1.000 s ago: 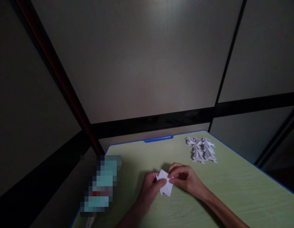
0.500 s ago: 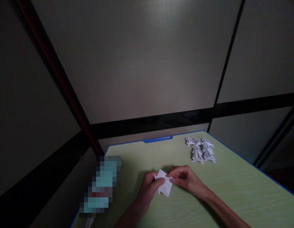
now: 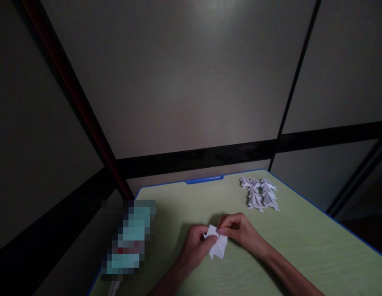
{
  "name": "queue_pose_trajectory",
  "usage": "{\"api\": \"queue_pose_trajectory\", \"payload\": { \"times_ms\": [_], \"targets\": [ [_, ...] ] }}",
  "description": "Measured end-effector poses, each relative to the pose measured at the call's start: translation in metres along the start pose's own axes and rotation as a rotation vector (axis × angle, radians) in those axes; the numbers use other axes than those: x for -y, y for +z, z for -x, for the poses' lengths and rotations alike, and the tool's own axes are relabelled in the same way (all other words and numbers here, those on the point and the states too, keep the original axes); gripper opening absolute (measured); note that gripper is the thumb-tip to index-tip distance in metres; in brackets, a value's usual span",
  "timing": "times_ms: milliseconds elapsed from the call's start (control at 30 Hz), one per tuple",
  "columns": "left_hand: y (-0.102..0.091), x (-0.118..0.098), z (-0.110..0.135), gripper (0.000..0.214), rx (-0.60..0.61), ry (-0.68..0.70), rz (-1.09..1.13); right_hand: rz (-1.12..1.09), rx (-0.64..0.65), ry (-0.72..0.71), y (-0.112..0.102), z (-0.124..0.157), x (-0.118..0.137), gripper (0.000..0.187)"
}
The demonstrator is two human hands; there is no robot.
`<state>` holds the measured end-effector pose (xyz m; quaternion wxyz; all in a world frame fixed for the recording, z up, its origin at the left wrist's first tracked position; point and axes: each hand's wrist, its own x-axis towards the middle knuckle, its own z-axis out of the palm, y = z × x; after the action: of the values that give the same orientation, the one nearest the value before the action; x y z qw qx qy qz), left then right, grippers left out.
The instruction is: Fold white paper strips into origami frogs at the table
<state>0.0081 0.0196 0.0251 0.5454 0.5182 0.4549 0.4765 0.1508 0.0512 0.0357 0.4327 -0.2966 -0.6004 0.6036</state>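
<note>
A small white folded paper piece (image 3: 217,245) lies on the pale green table (image 3: 302,246), held between both hands. My left hand (image 3: 195,246) pinches its left edge with curled fingers. From the right, my right hand (image 3: 240,232) pinches the piece near its top, fingertips pressed together on the paper. Part of the piece is hidden under my fingers.
Several finished white folded paper figures (image 3: 260,194) are clustered at the table's far right. The table has a blue rim with a blue handle (image 3: 204,179) at its far edge. A blurred teal object (image 3: 129,238) sits at the table's left edge. Dark wall panels stand behind.
The paper piece has been turned and lowered slightly toward me. My right fingertips have moved in onto its top. Both hands kept their hold.
</note>
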Motion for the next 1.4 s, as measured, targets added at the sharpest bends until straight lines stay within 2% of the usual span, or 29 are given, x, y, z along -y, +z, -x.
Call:
{"api": "queue_pose_trajectory", "payload": {
  "times_ms": [200,433,700,1200,1400],
  "targets": [
    [0.0,0.002,-0.002,0.014,-0.007,0.048,-0.074,0.003,-0.178,0.085,0.007,-0.001,-0.003,0.009],
    [0.0,0.004,-0.004,0.015,-0.005,0.018,-0.068,-0.002,-0.29,0.076,0.01,-0.001,-0.01,0.01],
    [0.001,0.001,-0.003,0.017,-0.01,-0.011,-0.061,0.02,-0.301,0.065,0.014,0.001,-0.008,0.012],
    [0.001,0.003,-0.003,0.02,-0.022,0.028,-0.158,0.091,-0.351,0.069,0.02,0.002,-0.003,0.017],
    [0.002,0.002,-0.003,0.018,-0.078,0.024,-0.162,0.064,-0.305,0.049,0.019,0.0,-0.008,0.02]
  ]
}}
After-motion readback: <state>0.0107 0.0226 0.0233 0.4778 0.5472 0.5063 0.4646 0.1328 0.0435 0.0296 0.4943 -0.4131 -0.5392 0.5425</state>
